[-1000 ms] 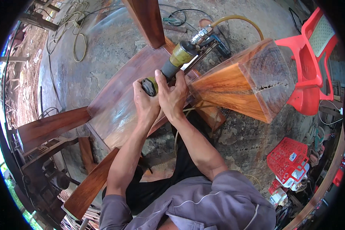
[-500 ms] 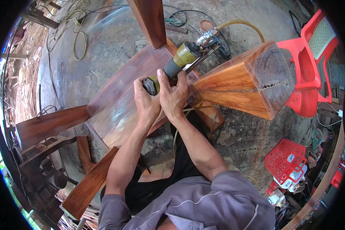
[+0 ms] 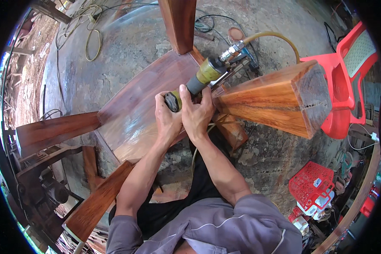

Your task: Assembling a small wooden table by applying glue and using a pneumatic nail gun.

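Note:
Both my hands grip a yellow-green and black air-powered hand tool above an upturned wooden piece of furniture. My left hand is closed round its near end, beside the dark rounded head. My right hand wraps the grip next to it, thumb along the top. A yellowish hose joins the tool's far end through a metal coupling. Beneath lies the reddish-brown wooden panel. The thick right leg rises close to my right hand, its end grain cracked. Whether the tool touches the wood is hidden.
Other wooden legs stand at the far side, left and near left. A red plastic chair is at right, a red basket below it. Coiled cords lie on the concrete floor; dark machinery stands left.
The view has shifted a little. My hands and the tool sit slightly nearer to me and to the right, with the same two-handed grip.

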The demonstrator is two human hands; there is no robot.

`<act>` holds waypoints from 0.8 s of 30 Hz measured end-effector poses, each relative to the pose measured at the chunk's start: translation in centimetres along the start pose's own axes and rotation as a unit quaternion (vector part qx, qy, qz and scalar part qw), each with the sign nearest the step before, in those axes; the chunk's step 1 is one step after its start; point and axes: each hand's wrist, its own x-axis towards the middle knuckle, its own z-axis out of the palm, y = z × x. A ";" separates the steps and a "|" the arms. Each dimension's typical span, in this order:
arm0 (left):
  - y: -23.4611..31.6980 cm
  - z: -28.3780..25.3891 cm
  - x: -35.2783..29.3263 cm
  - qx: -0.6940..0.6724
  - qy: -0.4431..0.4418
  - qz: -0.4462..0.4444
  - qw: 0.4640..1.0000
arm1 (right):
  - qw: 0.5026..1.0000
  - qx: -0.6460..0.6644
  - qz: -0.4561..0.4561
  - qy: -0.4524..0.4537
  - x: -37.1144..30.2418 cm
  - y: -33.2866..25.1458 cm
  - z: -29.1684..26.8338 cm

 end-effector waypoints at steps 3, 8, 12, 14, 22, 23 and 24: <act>0.1 0.1 -0.2 -0.002 -0.007 0.008 1.000 | 1.000 0.002 0.007 0.004 0.0 -0.1 -0.2; 0.4 0.3 -0.3 -0.009 -0.007 0.024 1.000 | 1.000 -0.013 -0.016 0.016 0.1 -0.3 -0.5; 0.7 0.6 -0.3 0.008 -0.004 0.044 0.999 | 0.999 -0.021 0.021 0.019 0.3 -0.5 -1.0; 0.9 0.8 -0.3 0.007 -0.006 0.048 0.999 | 0.999 0.009 0.026 0.016 0.4 -0.6 -1.2; 1.5 0.7 -0.4 0.006 -0.016 0.024 1.000 | 1.000 -0.006 0.013 0.020 0.5 -0.3 -1.3; 1.6 0.7 -0.4 -0.003 -0.021 0.010 1.000 | 0.999 -0.016 0.026 0.015 0.5 -0.2 -1.3; 1.6 0.7 -0.4 -0.004 -0.021 0.012 1.000 | 0.999 -0.024 0.035 0.011 0.4 0.0 -1.3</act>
